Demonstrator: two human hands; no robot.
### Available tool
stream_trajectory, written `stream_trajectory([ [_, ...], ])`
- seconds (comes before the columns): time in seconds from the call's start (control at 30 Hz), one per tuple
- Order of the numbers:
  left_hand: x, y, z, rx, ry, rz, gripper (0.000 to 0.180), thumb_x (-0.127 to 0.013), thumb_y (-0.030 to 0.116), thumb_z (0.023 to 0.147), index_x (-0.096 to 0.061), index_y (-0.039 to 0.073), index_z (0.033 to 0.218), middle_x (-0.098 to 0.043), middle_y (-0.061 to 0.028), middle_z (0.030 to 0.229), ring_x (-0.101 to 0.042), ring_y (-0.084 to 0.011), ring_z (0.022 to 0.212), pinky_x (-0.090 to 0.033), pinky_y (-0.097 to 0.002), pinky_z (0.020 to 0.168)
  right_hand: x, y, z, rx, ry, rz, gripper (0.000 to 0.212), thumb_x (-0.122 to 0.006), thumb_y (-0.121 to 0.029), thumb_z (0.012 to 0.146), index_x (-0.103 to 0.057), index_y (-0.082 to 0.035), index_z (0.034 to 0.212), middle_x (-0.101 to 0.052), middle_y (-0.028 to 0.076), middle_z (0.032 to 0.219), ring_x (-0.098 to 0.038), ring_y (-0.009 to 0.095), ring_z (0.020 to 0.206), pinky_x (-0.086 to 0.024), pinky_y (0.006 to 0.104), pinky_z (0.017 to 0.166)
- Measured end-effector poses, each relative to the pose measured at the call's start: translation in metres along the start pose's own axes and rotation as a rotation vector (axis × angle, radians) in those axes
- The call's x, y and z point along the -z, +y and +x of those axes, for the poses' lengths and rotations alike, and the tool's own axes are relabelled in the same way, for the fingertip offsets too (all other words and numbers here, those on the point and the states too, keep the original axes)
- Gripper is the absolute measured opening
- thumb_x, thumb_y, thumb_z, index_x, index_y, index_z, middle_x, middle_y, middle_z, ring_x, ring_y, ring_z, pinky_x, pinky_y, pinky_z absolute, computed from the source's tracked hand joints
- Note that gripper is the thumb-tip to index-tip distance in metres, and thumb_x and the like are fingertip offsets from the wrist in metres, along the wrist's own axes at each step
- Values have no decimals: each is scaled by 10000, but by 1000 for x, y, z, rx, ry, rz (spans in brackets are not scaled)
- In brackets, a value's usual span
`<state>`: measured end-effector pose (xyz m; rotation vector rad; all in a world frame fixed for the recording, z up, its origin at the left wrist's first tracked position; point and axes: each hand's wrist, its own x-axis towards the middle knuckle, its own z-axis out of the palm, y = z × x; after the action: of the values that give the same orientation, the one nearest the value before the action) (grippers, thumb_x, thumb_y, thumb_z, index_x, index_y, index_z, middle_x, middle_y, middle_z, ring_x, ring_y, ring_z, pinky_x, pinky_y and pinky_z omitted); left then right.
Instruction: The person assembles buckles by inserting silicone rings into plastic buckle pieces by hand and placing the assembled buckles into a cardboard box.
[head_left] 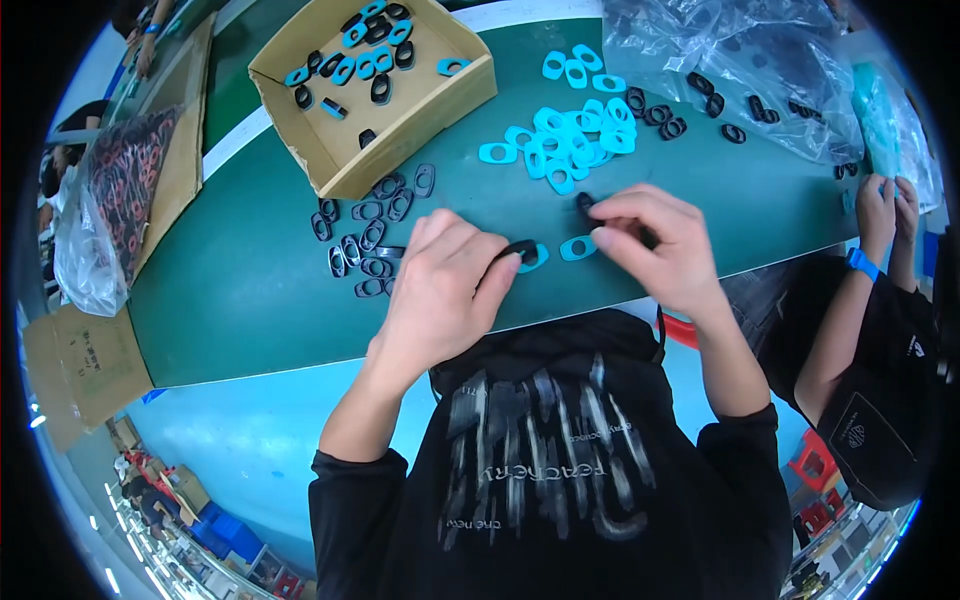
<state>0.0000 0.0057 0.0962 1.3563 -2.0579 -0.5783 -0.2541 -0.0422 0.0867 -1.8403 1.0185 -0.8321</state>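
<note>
My left hand (437, 285) is closed, thumb and forefinger pinching a black oval ring part (519, 250). Under or against that part shows a light-blue flat ring piece (539, 260); whether the two are joined I cannot tell. Between finger and thumb of my right hand (668, 248) is a second black part (586, 206), raised above the table. Just left of the right thumb lies a lone light-blue ring piece (577, 248). A heap of light-blue ring pieces (560, 140) spreads beyond my hands. Loose black ring parts (372, 235) lie beside my left hand.
A cardboard box (430, 125) holding blue and black parts stands on the green table (250, 320). Clear plastic bags (735, 70) and more black parts (660, 115) lie at the far right. A co-worker's hands (882, 205) are at the right edge. A bag of reddish parts (130, 175) sits left.
</note>
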Motion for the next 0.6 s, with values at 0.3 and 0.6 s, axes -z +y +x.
stream_trajectory([
  [0.3, 4, -19, 7, -62, -16, 275, 187, -835, 85, 707, -677, 29, 791, -550, -85, 858, -509, -302, 927, -435, -429, 807, 17, 16, -16, 121, 7, -509, 158, -759, -17, 793, -661, -13, 917, -611, 112, 1024, -611, 287, 958, -507, 389, 811],
  [0.6, 13, -22, 0, -217, -184, 178, 289, -856, 90, 705, -667, 48, 920, -605, -77, 1004, -536, -316, 1030, -456, -429, 896, 14, 13, -13, 170, 18, -465, 258, -747, 22, 781, -642, -6, 1014, -633, 127, 1071, -599, 327, 998, -499, 411, 864],
])
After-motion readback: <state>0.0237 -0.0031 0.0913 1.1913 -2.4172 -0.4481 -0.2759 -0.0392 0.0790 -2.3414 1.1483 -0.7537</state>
